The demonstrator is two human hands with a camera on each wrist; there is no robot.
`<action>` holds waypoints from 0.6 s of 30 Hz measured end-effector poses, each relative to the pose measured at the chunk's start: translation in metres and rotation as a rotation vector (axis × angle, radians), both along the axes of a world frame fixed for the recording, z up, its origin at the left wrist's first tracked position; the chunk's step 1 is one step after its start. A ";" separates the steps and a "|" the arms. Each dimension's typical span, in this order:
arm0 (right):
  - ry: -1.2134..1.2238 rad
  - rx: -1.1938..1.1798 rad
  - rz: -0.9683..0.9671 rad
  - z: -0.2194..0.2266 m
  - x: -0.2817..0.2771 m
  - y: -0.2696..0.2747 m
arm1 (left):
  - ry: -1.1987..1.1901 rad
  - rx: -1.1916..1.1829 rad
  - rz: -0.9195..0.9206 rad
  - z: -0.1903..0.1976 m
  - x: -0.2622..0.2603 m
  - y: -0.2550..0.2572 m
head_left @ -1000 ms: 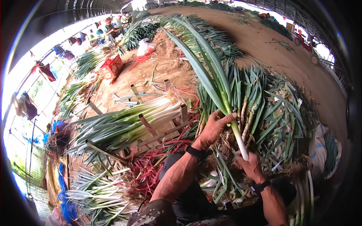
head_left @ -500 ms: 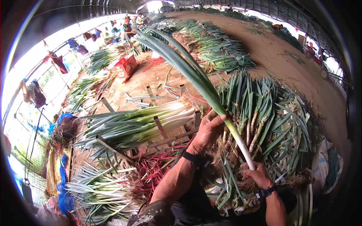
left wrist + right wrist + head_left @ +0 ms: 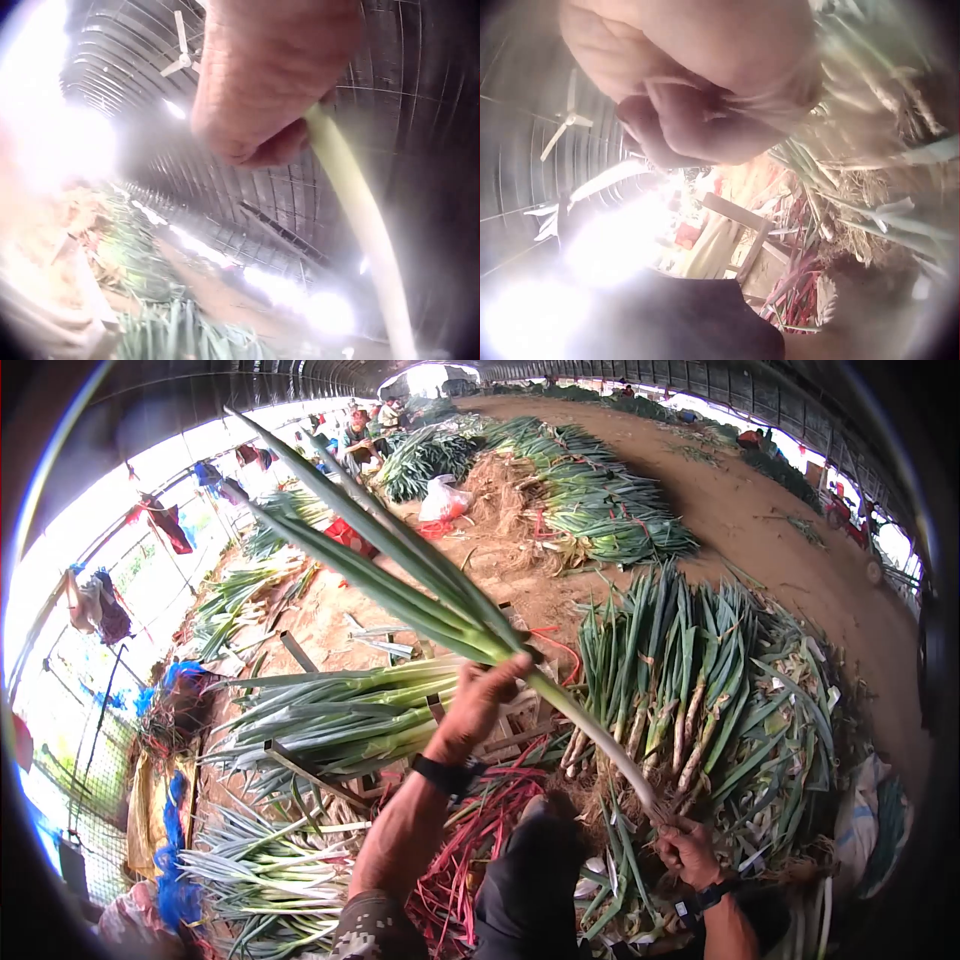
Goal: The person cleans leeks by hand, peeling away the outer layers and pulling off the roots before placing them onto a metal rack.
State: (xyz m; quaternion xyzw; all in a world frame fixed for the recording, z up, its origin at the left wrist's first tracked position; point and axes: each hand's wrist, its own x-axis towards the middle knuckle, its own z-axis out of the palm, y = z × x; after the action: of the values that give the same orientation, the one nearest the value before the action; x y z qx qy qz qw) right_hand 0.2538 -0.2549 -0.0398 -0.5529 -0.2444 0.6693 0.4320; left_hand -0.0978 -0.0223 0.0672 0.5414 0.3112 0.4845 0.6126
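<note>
I hold one long leek [image 3: 560, 710] slantwise in front of me. My left hand [image 3: 487, 685] grips it where the pale stalk turns green, and its green leaves [image 3: 350, 540] fan up and to the left. My right hand [image 3: 680, 842] grips the root end low on the right. In the left wrist view the left hand [image 3: 270, 82] wraps the pale stalk [image 3: 360, 217] under a ribbed roof. The right wrist view shows the right hand [image 3: 690, 82] with curled fingers; the leek is hidden there.
A wooden rack [image 3: 500, 730] at centre left holds cleaned leeks [image 3: 340, 710]. A big heap of uncleaned leeks [image 3: 710, 660] lies to the right. Red ties [image 3: 470, 840] lie by my knees, and more bundles [image 3: 260, 860] sit at lower left. People work at the far end [image 3: 355, 430].
The leek has swung from nearly upright to leaning left, its leaves now over the rack. My left hand moved left and up along it. My right hand dropped lower with the root end.
</note>
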 end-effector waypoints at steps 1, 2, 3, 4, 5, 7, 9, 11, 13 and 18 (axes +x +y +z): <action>-0.010 -0.018 -0.064 0.003 -0.008 0.002 | -0.089 -0.004 0.131 0.003 -0.009 0.010; -0.004 -0.017 -0.079 -0.004 -0.007 0.005 | -0.177 -0.005 0.263 0.006 -0.019 0.020; 0.003 -0.017 -0.094 -0.014 -0.005 0.005 | -0.162 0.020 0.295 0.004 -0.038 0.034; 0.009 -0.017 -0.109 -0.022 -0.005 0.006 | -0.148 0.044 0.326 0.001 -0.059 0.048; 0.007 -0.007 -0.124 -0.025 -0.008 0.006 | -0.157 0.029 0.401 0.001 -0.074 0.058; -0.090 -0.060 -0.102 -0.043 -0.007 0.006 | -0.144 -0.004 0.543 -0.005 -0.107 0.082; -0.212 -0.081 -0.079 -0.062 -0.004 0.002 | -0.184 -0.003 0.654 -0.018 -0.141 0.108; -0.367 -0.080 -0.053 -0.084 -0.001 -0.003 | -0.123 0.088 0.703 -0.044 -0.172 0.128; -0.346 -0.151 -0.059 -0.091 -0.002 -0.004 | -0.197 -0.057 0.743 -0.067 -0.190 0.146; -0.412 -0.156 -0.031 -0.093 -0.011 0.004 | -0.276 -0.159 0.739 -0.131 -0.212 0.177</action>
State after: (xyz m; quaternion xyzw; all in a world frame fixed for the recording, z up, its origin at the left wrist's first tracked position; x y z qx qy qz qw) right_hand 0.2431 -0.2514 -0.1328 -0.7132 -0.2666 0.5525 0.3392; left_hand -0.3095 0.1545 -0.0638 0.2737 0.4365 0.7146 0.4731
